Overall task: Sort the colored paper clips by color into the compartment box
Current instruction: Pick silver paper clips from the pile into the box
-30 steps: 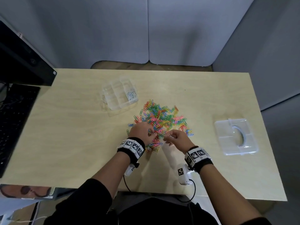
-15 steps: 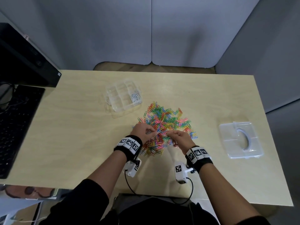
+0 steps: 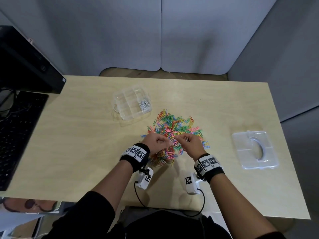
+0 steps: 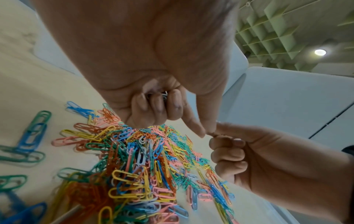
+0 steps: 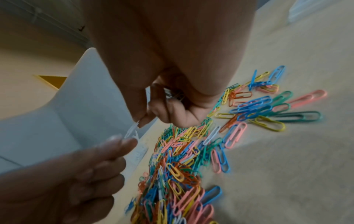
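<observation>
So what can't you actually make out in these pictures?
- How many clips each fist holds: curled fingers hide them, left hand in the left wrist view, right hand in the right wrist view.
- Whether the compartment box holds anything beyond white clips: too small in the head view.
- The pinched white clip: blurred in the right wrist view.
</observation>
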Available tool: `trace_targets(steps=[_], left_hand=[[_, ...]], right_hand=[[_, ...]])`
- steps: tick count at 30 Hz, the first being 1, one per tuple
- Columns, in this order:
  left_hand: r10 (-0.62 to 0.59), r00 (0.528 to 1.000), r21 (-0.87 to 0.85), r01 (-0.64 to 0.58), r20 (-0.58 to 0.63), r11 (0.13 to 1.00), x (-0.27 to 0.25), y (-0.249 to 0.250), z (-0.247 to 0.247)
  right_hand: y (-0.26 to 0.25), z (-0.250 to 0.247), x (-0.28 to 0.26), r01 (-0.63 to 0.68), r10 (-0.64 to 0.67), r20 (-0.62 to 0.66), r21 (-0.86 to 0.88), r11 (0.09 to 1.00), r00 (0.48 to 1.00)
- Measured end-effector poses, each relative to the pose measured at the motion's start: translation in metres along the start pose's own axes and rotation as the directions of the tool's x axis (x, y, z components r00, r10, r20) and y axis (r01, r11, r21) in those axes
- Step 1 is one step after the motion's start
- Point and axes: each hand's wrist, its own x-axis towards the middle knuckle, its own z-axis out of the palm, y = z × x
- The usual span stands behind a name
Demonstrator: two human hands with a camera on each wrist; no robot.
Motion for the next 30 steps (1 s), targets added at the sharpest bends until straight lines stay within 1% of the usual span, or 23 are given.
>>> trace_targets(steps=[2,4,6,7,8,9,10,11,12,13,14,15,16,17,18,19,20,21,22,26,29,30], left_hand=[[0.007,1.000,-0.013,-0.007,0.012,1.000,-0.001,0.000,0.002],[0.006,1.000,-0.021,-0.006,-0.008,1.000,0.000,0.000,0.005],[-0.005,0.997,-0.011,0.004,-0.078,1.000,0.002,0.000,0.005],[-0.015,0.992,0.003,0.015,-0.123,1.000,0.003,0.000,0.004],[-0.014,0.987,0.028,0.019,-0.163,0.999,0.004,0.000,0.003],[-0.002,0.981,0.060,0.013,-0.193,0.998,0.005,-0.003,0.003],[0.010,0.981,0.111,0.012,-0.194,0.994,0.006,-0.005,0.002],[0.020,0.986,0.170,0.009,-0.168,0.985,0.006,-0.006,0.002],[0.012,0.993,0.234,0.017,-0.118,0.972,0.005,-0.005,0.003],[-0.007,0.998,0.297,0.026,-0.067,0.955,0.005,-0.005,0.004],[-0.033,0.999,0.356,0.040,-0.027,0.934,0.004,-0.005,0.004],[-0.055,0.998,0.409,0.054,-0.009,0.911,0.004,-0.007,0.005],[-0.075,0.997,0.456,0.070,-0.006,0.887,0.003,-0.008,0.005],[-0.092,0.996,0.491,0.086,-0.012,0.867,0.003,-0.009,0.006],[-0.109,0.994,0.513,0.105,-0.022,0.852,0.002,-0.010,0.007],[-0.116,0.992,0.528,0.119,-0.040,0.841,0.002,-0.012,0.008],[-0.122,0.991,0.533,0.134,-0.058,0.835,0.001,-0.013,0.009],[-0.122,0.990,0.535,0.144,-0.077,0.832,0.001,-0.014,0.010],[-0.124,0.988,0.535,0.155,-0.094,0.831,0.001,-0.013,0.010],[-0.120,0.982,0.480,0.178,-0.148,0.859,-0.002,-0.015,0.005],[-0.082,0.962,0.396,0.183,-0.259,0.900,-0.008,-0.021,-0.005],[-0.060,0.964,0.387,0.160,-0.259,0.908,-0.010,-0.023,-0.007]], right_hand=[[-0.001,-0.001,0.001,-0.030,0.031,-0.011,0.052,0.998,0.999],[-0.002,-0.002,0.003,-0.056,0.057,-0.011,0.093,0.994,0.998],[-0.005,-0.002,0.003,-0.098,0.100,-0.007,0.147,0.984,0.995],[-0.006,-0.003,0.003,-0.127,0.128,0.009,0.212,0.969,0.992],[-0.008,-0.004,0.002,-0.174,0.168,0.047,0.327,0.929,0.985],[-0.008,-0.006,0.001,-0.236,0.210,0.108,0.476,0.847,0.972],[-0.009,-0.009,-0.002,-0.294,0.229,0.185,0.609,0.737,0.956],[-0.008,-0.011,-0.003,-0.336,0.228,0.247,0.691,0.639,0.942],[-0.007,-0.014,-0.005,-0.361,0.225,0.283,0.724,0.588,0.932],[-0.006,-0.016,-0.006,-0.380,0.229,0.304,0.721,0.579,0.925],[-0.004,-0.017,-0.006,-0.397,0.249,0.310,0.693,0.602,0.918],[-0.001,-0.018,-0.005,-0.405,0.283,0.290,0.644,0.649,0.914],[0.001,-0.019,-0.005,-0.396,0.310,0.247,0.567,0.722,0.918],[0.006,-0.021,-0.003,-0.366,0.319,0.180,0.443,0.818,0.930],[0.012,-0.023,-0.001,-0.311,0.293,0.105,0.257,0.915,0.950],[0.018,-0.026,0.001,-0.239,0.238,0.041,0.033,0.970,0.970],[0.024,-0.029,0.002,-0.162,0.165,0.001,-0.167,0.972,0.986],[0.028,-0.030,0.003,-0.106,0.107,-0.014,-0.311,0.944,0.994],[0.031,-0.030,0.004,-0.074,0.072,-0.020,-0.398,0.915,0.997],[0.033,-0.025,0.008,0.001,-0.020,-0.027,-0.549,0.836,0.999],[0.033,-0.025,0.013,0.006,-0.024,-0.022,-0.596,0.803,0.999],[0.033,-0.026,0.014,0.004,-0.022,-0.024,-0.594,0.804,0.999]])
